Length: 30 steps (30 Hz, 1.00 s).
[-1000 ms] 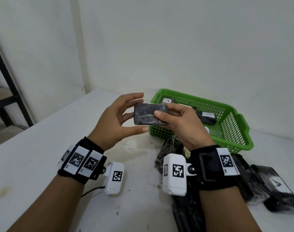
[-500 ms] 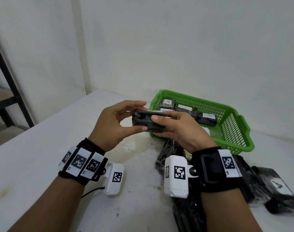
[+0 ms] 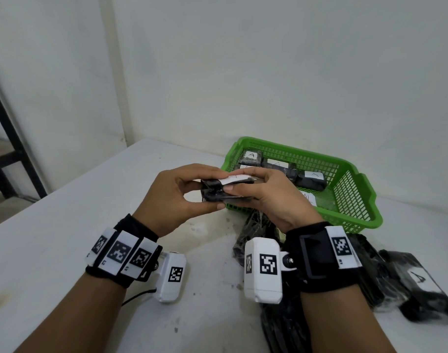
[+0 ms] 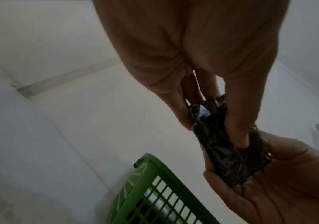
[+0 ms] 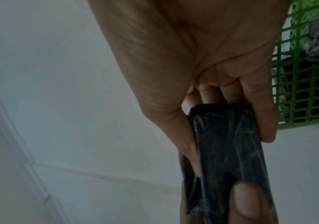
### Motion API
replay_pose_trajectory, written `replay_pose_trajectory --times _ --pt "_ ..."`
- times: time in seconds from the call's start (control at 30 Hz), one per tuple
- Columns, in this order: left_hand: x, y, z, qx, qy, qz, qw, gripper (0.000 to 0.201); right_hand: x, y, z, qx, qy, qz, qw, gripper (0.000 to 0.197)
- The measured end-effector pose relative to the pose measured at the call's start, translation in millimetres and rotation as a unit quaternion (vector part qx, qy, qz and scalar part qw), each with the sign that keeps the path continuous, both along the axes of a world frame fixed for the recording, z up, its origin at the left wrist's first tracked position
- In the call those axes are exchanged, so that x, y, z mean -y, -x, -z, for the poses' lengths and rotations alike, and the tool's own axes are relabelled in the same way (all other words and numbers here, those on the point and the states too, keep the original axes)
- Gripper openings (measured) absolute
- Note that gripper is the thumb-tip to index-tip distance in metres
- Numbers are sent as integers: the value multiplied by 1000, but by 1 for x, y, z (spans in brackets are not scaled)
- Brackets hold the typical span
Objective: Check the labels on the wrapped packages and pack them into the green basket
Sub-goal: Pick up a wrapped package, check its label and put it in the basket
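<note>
Both hands hold one black wrapped package (image 3: 214, 191) above the white table, just left of the green basket (image 3: 355, 200). My left hand (image 3: 189, 189) pinches its left end between thumb and fingers. My right hand (image 3: 263, 193) grips the right part, thumb on the near side. The package's white label (image 3: 237, 179) faces up. In the left wrist view the package (image 4: 229, 154) sits between the fingers of my left hand (image 4: 212, 115); in the right wrist view my right hand (image 5: 229, 121) clasps the package (image 5: 229, 151). Several labelled packages (image 3: 311, 179) lie in the basket.
More black wrapped packages (image 3: 419, 284) lie on the table to the right and under my right forearm, one showing a white label. Walls close in behind and to the left of the table (image 3: 65, 238). A dark shelf frame (image 3: 6, 138) stands at far left.
The package has been turned over between both hands: its plain black side faced me before, and now the white label faces up. Both hands sank a little.
</note>
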State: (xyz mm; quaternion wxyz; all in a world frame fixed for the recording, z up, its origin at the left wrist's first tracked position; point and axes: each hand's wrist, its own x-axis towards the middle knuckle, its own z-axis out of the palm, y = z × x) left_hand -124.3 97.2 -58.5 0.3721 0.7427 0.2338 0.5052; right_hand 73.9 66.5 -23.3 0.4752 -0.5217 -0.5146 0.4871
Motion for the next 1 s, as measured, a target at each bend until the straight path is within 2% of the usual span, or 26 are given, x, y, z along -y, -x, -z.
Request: replay_pose_trajectory --times 0.07,0.2,0.33,0.63,0.77,0.87,0.93,1.0 --pt "-1 1 -1 7 3 0 1000 49 0 -1 -2 -8 4 -4 1000 42" --pt "-3 5 -3 25 7 -6 1000 47 1 -5 -5 -41 19 -21 999 31" --pt "-1 4 -3 29 10 -2 1000 48 3 -8 -5 -43 15 -15 999 30" --pt "2 0 -2 13 12 14 1000 48 -1 -1 -1 -22 -3 -7 1000 52" --pt "-2 4 -4 38 12 -11 999 45 0 -1 -4 -31 9 -22 999 50" --pt "-5 7 -4 79 29 -39 996 46 3 -1 -7 -69 26 -53 996 40" --pt "-5 8 -4 76 39 -23 996 51 2 -3 -6 -86 1 -42 995 36" --pt "-4 8 -4 61 46 -1 997 57 -1 -5 -3 -82 -26 -23 996 39"
